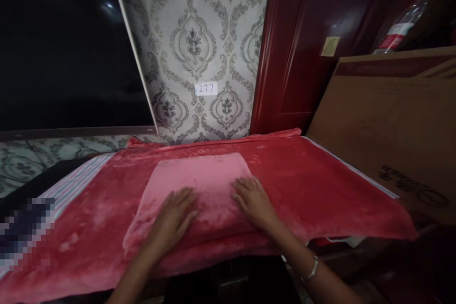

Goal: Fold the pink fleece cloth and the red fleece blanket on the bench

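A folded pink fleece cloth (203,178) lies on a red fleece blanket (306,185) spread over a table. My left hand (174,218) lies flat, palm down, on the near left part of the pink cloth, fingers spread. My right hand (252,199) lies flat on its near right part, fingers spread too. A bracelet (312,268) is on my right wrist. Neither hand grips anything.
A large cardboard box (388,118) stands at the right, with a plastic bottle (404,21) behind it. Patterned wallpaper with a "277" label (205,88) and a dark red door (302,42) are behind. A striped cloth (76,183) shows under the blanket's left edge.
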Action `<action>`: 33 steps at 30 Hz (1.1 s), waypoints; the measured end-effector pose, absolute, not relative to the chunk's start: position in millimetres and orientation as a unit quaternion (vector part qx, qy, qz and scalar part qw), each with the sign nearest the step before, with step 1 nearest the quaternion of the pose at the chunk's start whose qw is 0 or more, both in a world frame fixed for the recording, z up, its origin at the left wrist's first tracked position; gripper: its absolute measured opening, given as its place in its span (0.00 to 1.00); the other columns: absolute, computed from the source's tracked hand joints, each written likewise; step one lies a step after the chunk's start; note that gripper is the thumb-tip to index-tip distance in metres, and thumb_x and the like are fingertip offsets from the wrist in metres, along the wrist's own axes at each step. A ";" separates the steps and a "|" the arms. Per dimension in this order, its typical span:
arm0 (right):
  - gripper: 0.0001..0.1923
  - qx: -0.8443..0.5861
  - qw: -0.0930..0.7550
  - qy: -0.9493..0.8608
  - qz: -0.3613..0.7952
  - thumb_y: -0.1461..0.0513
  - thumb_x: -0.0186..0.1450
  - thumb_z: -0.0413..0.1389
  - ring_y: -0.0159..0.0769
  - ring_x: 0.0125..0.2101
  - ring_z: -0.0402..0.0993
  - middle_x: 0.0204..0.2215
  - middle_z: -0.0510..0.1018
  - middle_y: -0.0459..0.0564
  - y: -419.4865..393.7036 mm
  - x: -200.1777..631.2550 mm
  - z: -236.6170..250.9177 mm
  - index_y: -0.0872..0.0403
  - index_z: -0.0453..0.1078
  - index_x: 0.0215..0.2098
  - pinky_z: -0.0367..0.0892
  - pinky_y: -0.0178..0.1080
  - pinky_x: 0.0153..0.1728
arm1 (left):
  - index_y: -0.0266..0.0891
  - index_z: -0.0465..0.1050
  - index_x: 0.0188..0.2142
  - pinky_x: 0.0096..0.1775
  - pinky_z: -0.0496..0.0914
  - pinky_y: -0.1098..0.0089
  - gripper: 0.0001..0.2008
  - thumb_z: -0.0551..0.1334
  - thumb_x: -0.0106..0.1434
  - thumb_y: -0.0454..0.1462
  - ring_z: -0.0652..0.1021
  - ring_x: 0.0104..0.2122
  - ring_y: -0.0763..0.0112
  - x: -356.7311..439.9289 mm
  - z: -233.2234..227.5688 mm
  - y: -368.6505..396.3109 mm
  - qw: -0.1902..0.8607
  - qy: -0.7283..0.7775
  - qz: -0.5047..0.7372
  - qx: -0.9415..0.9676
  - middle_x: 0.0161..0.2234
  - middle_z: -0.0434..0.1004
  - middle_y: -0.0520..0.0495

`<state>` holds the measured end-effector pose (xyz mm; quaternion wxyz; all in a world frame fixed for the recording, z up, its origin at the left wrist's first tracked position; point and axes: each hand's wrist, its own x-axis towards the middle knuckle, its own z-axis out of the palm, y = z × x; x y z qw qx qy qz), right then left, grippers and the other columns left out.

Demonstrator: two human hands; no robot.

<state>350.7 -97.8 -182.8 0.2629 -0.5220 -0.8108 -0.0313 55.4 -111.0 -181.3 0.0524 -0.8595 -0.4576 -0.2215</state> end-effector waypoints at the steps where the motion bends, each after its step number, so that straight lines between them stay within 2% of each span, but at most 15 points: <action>1: 0.22 -0.527 0.261 -0.808 -0.043 0.55 0.73 0.51 0.52 0.63 0.66 0.61 0.72 0.59 -90.3 346.8 -179.8 0.51 0.69 0.62 0.57 0.61 0.63 | 0.45 0.66 0.65 0.62 0.61 0.40 0.24 0.54 0.71 0.44 0.67 0.65 0.50 45.9 -177.8 -104.8 0.068 -0.489 -0.221 -0.841 0.64 0.69 0.38; 4: 0.30 -0.544 0.247 -0.799 -0.068 0.51 0.70 0.54 0.58 0.68 0.54 0.68 0.61 0.60 -71.3 338.3 -187.4 0.49 0.62 0.68 0.54 0.65 0.63 | 0.41 0.64 0.66 0.61 0.57 0.32 0.31 0.57 0.68 0.50 0.59 0.68 0.38 25.8 -179.5 -95.0 0.099 -0.584 -0.191 -0.783 0.67 0.60 0.30; 6: 0.31 -0.546 0.232 -0.803 -0.065 0.49 0.70 0.54 0.58 0.69 0.52 0.69 0.60 0.60 -64.4 337.9 -202.9 0.48 0.61 0.68 0.53 0.66 0.63 | 0.41 0.63 0.67 0.59 0.57 0.29 0.32 0.57 0.68 0.52 0.55 0.68 0.34 20.8 -189.2 -95.6 0.083 -0.627 -0.151 -0.760 0.69 0.56 0.28; 11: 0.29 -0.545 0.231 -0.804 -0.061 0.48 0.72 0.50 0.56 0.69 0.52 0.69 0.60 0.58 -64.3 346.8 -233.7 0.46 0.60 0.69 0.54 0.65 0.63 | 0.43 0.60 0.68 0.58 0.59 0.31 0.31 0.53 0.70 0.51 0.51 0.70 0.35 21.7 -213.7 -100.2 0.049 -0.645 -0.134 -0.751 0.70 0.52 0.31; 14: 0.30 -0.550 0.231 -0.800 -0.053 0.48 0.72 0.50 0.58 0.69 0.52 0.68 0.61 0.59 -65.8 350.8 -236.3 0.47 0.61 0.68 0.55 0.66 0.62 | 0.44 0.62 0.67 0.58 0.61 0.33 0.30 0.56 0.69 0.51 0.54 0.69 0.38 14.0 -214.2 -96.8 0.036 -0.628 -0.168 -0.759 0.69 0.55 0.32; 18: 0.29 -0.539 0.250 -0.803 -0.040 0.48 0.72 0.49 0.59 0.69 0.52 0.68 0.62 0.59 -62.5 356.2 -238.3 0.48 0.62 0.67 0.54 0.67 0.62 | 0.41 0.69 0.62 0.62 0.63 0.45 0.27 0.58 0.68 0.51 0.63 0.67 0.48 -8.1 -201.6 -104.7 -0.014 -0.568 -0.220 -0.793 0.67 0.62 0.35; 22: 0.25 -0.527 0.278 -0.802 -0.032 0.50 0.73 0.47 0.60 0.66 0.57 0.64 0.68 0.60 -70.4 356.8 -229.7 0.50 0.67 0.63 0.54 0.69 0.61 | 0.43 0.69 0.61 0.63 0.63 0.47 0.26 0.58 0.69 0.51 0.68 0.63 0.54 -16.2 -188.8 -142.3 -0.014 -0.513 -0.264 -0.817 0.63 0.69 0.39; 24: 0.24 -0.493 0.301 -0.816 -0.012 0.52 0.73 0.47 0.57 0.64 0.61 0.62 0.70 0.60 -83.7 349.8 -218.8 0.52 0.70 0.61 0.56 0.66 0.61 | 0.45 0.67 0.62 0.62 0.65 0.47 0.26 0.61 0.68 0.50 0.69 0.62 0.54 -14.3 -189.5 -161.8 -0.008 -0.488 -0.252 -0.835 0.63 0.70 0.40; 27: 0.24 -0.386 0.315 -0.866 0.038 0.53 0.72 0.50 0.52 0.64 0.63 0.65 0.68 0.58 -110.1 328.6 -204.4 0.51 0.67 0.63 0.61 0.59 0.62 | 0.44 0.69 0.61 0.60 0.66 0.47 0.24 0.61 0.68 0.46 0.71 0.60 0.54 -13.1 -197.9 -177.4 0.016 -0.499 -0.242 -0.832 0.61 0.71 0.39; 30: 0.26 -0.315 0.277 -0.905 0.068 0.55 0.70 0.55 0.51 0.64 0.62 0.66 0.66 0.56 -129.5 303.5 -202.3 0.49 0.65 0.65 0.62 0.57 0.62 | 0.42 0.73 0.57 0.58 0.68 0.49 0.18 0.59 0.70 0.43 0.73 0.58 0.55 -15.7 -205.6 -176.2 0.018 -0.517 -0.245 -0.820 0.58 0.74 0.38; 33: 0.25 -0.323 0.249 -0.910 0.077 0.62 0.69 0.54 0.49 0.59 0.69 0.60 0.73 0.57 -132.1 287.6 -208.2 0.50 0.66 0.64 0.66 0.55 0.58 | 0.41 0.75 0.51 0.55 0.71 0.54 0.15 0.54 0.71 0.41 0.77 0.52 0.59 -18.0 -208.2 -165.3 -0.007 -0.516 -0.270 -0.813 0.51 0.79 0.40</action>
